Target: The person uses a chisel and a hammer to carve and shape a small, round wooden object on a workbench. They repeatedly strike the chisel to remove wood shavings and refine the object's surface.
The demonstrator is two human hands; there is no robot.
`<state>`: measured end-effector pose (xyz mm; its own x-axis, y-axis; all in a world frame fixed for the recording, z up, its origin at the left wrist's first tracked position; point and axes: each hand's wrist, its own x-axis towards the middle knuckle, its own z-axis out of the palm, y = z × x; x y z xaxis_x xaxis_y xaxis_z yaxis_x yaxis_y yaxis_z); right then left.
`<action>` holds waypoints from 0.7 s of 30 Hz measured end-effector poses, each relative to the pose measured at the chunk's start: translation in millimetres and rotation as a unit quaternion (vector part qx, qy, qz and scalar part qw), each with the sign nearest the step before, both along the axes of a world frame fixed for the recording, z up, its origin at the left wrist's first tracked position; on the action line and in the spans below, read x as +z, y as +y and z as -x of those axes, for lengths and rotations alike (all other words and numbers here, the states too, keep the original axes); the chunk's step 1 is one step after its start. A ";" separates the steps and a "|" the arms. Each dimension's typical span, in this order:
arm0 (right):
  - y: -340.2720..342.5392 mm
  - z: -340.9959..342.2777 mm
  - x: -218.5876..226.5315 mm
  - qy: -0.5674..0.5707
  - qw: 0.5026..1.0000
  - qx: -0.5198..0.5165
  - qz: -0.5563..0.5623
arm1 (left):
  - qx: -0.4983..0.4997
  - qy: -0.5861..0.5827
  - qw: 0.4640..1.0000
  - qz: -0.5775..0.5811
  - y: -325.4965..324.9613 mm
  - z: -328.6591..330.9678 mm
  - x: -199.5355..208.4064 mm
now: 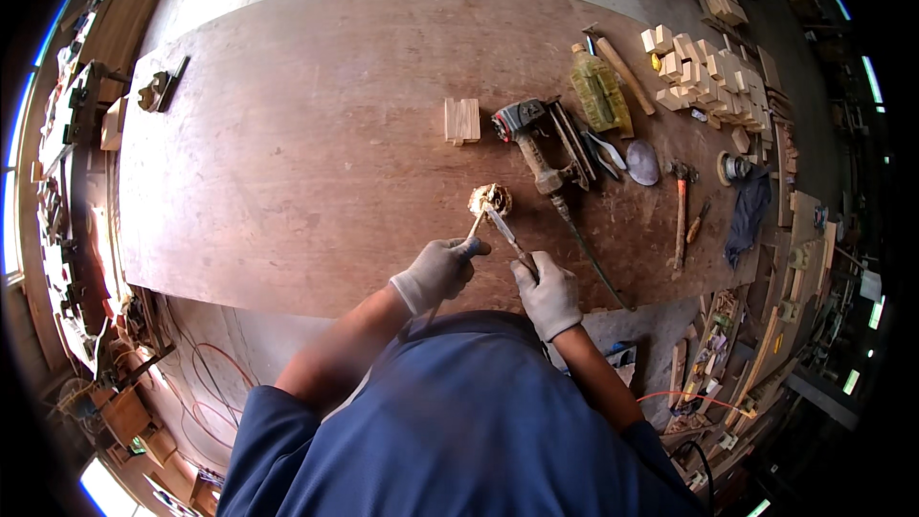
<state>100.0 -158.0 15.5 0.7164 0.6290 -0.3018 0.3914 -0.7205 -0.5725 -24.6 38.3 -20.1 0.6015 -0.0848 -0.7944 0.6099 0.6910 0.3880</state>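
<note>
While the left gloved hand (442, 274) clasps a thin stick (475, 227) and the right gloved hand (549, 295) a narrow-bladed tool (502, 225), over the near tabletop (287, 239), a slip could drive the tool toward the left hand; the round brownish mass (492, 195) at their tips cannot be identified.

Scuffed wooden tabletop (287, 153) (faintly glossy), matt cloth gloves (552, 299), metal blade (502, 224), translucent plastic bottle (597, 91)

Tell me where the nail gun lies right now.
In the head view, the nail gun lies on the tabletop, right of centre and beyond the right hand, between pale wood pieces and the yellowish bottle.
</note>
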 end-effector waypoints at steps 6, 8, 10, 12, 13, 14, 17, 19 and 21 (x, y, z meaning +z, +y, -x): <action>-8.6 6.7 -17.4 -0.112 0.993 0.040 -0.004 | 0.010 0.000 1.000 0.015 -3.0 -1.1 2.2; -8.8 8.4 -21.1 -0.135 0.990 0.033 -0.006 | 0.013 -0.009 0.999 0.029 -4.0 0.1 1.8; -7.5 10.4 -22.4 -0.153 0.988 0.029 -0.006 | 0.018 -0.008 0.999 0.036 -4.7 0.4 0.3; -5.4 13.0 -23.3 -0.164 0.986 0.029 -0.006 | 0.029 -0.006 0.998 0.048 -4.6 0.0 2.2; -5.4 13.0 -23.3 -0.145 0.989 0.022 -0.003 | 0.038 -0.004 0.998 0.057 -4.4 -0.9 5.8; -5.6 12.6 -22.9 -0.125 0.992 0.015 -0.001 | 0.047 -0.002 0.997 0.066 -4.3 -1.6 8.8; -6.6 11.1 -22.4 -0.104 0.994 0.015 0.010 | 0.045 0.000 0.997 0.057 -4.8 -1.9 12.8; -5.4 11.3 -21.0 -0.108 0.994 0.009 -0.016 | 0.045 -0.013 0.997 0.063 -4.5 2.1 6.7; -2.0 12.4 -17.3 -0.119 0.990 -0.009 -0.073 | 0.046 -0.021 0.997 0.063 -4.7 3.6 4.9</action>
